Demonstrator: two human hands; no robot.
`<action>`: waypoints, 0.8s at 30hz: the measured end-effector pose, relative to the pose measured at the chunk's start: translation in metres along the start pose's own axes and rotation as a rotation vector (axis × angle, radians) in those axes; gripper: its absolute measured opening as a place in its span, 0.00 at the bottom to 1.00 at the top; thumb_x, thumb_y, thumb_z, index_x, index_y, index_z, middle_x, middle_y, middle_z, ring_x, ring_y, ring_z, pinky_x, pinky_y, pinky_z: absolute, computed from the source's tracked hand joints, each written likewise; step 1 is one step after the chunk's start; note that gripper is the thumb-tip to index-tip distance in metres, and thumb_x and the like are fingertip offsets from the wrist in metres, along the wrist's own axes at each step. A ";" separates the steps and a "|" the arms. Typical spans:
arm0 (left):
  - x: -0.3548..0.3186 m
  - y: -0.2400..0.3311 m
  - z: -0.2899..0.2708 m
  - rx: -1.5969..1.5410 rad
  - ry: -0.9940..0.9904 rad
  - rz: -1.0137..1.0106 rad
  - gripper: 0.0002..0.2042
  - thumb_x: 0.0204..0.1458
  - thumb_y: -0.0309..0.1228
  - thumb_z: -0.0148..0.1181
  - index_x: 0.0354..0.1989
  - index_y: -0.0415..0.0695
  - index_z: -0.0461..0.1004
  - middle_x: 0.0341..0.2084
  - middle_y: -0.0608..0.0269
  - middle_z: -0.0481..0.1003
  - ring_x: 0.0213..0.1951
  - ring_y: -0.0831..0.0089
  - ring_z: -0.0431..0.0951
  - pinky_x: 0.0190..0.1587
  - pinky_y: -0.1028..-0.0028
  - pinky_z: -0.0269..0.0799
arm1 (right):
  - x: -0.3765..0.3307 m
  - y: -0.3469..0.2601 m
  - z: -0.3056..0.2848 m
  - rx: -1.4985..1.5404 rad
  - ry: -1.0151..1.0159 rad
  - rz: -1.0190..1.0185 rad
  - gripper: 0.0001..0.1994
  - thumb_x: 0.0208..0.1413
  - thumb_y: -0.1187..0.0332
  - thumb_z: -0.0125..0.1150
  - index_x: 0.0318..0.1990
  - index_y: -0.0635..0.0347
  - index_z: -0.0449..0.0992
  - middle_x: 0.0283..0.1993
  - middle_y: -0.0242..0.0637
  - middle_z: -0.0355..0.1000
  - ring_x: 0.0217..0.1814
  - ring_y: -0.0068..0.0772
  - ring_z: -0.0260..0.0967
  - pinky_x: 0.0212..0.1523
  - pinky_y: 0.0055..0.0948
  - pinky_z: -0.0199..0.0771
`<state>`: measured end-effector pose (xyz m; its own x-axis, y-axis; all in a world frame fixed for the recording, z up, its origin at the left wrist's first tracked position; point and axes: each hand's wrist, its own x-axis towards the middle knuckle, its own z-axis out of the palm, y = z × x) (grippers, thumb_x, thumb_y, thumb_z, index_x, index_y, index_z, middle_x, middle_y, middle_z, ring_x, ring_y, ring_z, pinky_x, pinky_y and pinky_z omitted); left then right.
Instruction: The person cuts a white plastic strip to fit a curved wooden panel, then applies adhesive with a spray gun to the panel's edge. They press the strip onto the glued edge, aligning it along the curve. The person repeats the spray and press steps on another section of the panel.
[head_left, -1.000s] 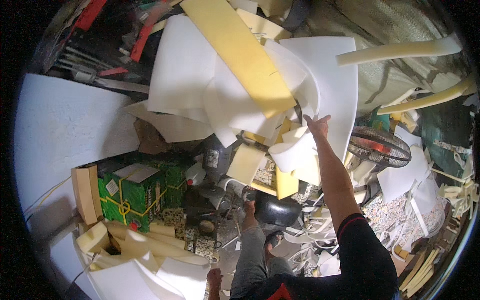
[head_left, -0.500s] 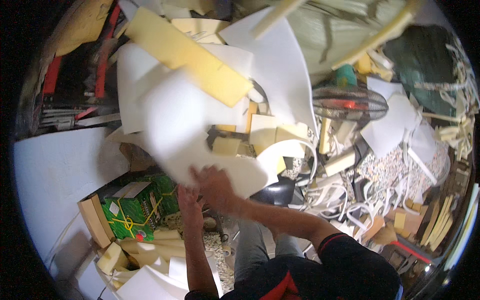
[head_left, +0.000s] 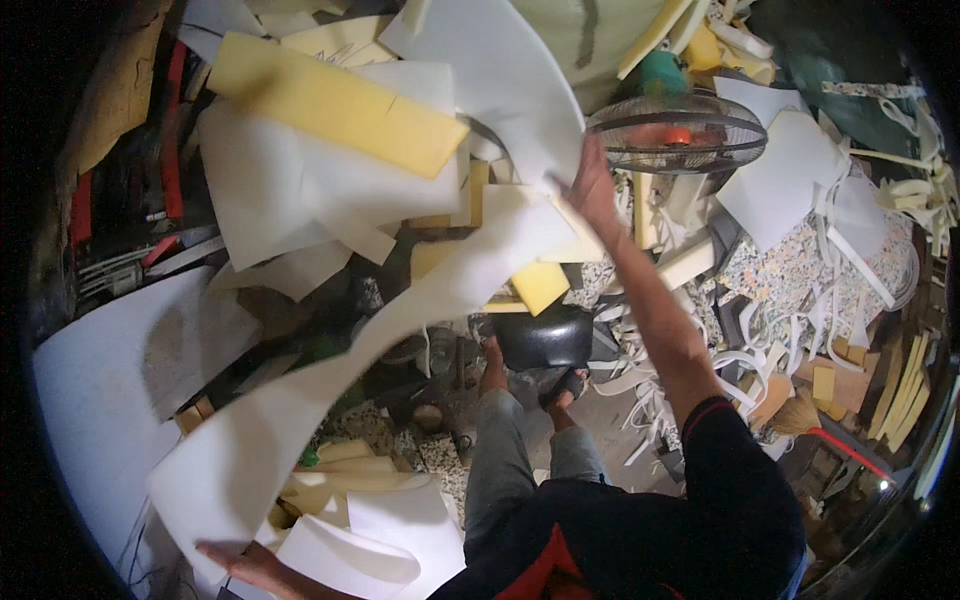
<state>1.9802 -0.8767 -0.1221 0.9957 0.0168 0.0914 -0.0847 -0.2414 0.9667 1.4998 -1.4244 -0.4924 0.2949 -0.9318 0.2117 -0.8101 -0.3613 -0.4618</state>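
Observation:
A long white foam sheet with a wavy edge stretches diagonally in front of me, from lower left to upper right. Gripping its near left end is my left hand, with the fingers partly hidden by the foam. Far out to the right, my right hand is closed on the other end, close beside a caged fan. Beyond the stretched sheet, a yellow foam slab lies across flat white foam pieces. A small yellow foam block shows just under the sheet's right part.
A black rounded stool stands by my feet. Foam offcuts and white strips litter the floor at right, near a red-handled broom. A large pale sheet leans at left; cut foam pieces are heaped at near left.
My hands, close together before, have spread apart: the left toward me, the right far and rightward. The white foam sheet is now stretched out between them and covers the green box.

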 end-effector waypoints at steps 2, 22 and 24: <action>0.037 -0.003 -0.051 0.063 0.101 0.117 0.35 0.64 0.51 0.54 0.71 0.37 0.60 0.70 0.48 0.60 0.67 0.54 0.65 0.71 0.54 0.58 | 0.062 0.007 -0.004 -0.128 0.032 0.039 0.53 0.47 0.56 0.77 0.72 0.72 0.47 0.74 0.69 0.47 0.66 0.69 0.64 0.63 0.47 0.71; -0.234 -0.198 0.122 0.210 -0.574 -0.682 0.33 0.68 0.50 0.51 0.69 0.33 0.56 0.60 0.47 0.67 0.58 0.58 0.69 0.63 0.58 0.67 | -0.139 -0.334 0.095 0.129 -0.715 -0.526 0.19 0.55 0.68 0.59 0.53 0.66 0.75 0.64 0.52 0.66 0.55 0.45 0.71 0.45 0.40 0.78; -0.275 -0.215 0.123 0.135 -0.581 -0.863 0.34 0.67 0.51 0.51 0.68 0.33 0.56 0.60 0.47 0.67 0.58 0.59 0.70 0.61 0.60 0.67 | -0.173 -0.332 0.106 0.109 -0.867 -0.616 0.17 0.55 0.67 0.61 0.50 0.65 0.76 0.61 0.47 0.67 0.55 0.47 0.70 0.49 0.42 0.77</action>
<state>1.7292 -0.9484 -0.3840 0.5838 -0.2252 -0.7801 0.6325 -0.4763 0.6108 1.7719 -1.1475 -0.4672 0.9324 -0.2785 -0.2303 -0.3612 -0.7397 -0.5678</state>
